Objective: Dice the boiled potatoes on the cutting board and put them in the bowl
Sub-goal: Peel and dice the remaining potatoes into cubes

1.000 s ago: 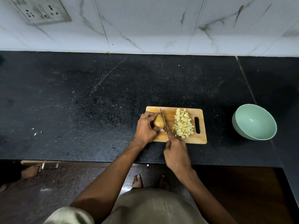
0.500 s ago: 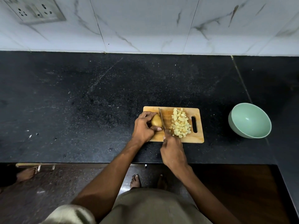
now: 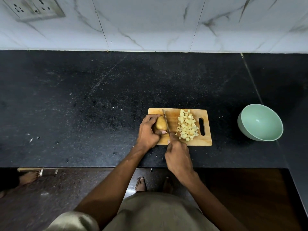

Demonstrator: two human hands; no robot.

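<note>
Pale yellow diced potato (image 3: pixel 187 127) lies heaped on the right half of the wooden cutting board (image 3: pixel 191 142), so one part is done. The left hand (image 3: pixel 148 132) curls around a whole potato (image 3: pixel 160 124) on the board's left end, and the right hand (image 3: pixel 178 158) grips a knife (image 3: pixel 166 120) whose blade lies against it. The green bowl (image 3: pixel 260 122) stands well right, nothing in it. No readable writing shows anywhere.

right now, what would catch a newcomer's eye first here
The wooden cutting board on the black counter, where the left hand holds a whole potato and the right hand grips a knife beside it. Diced potato is piled on the board's right; the green bowl sits empty farther right.
</note>
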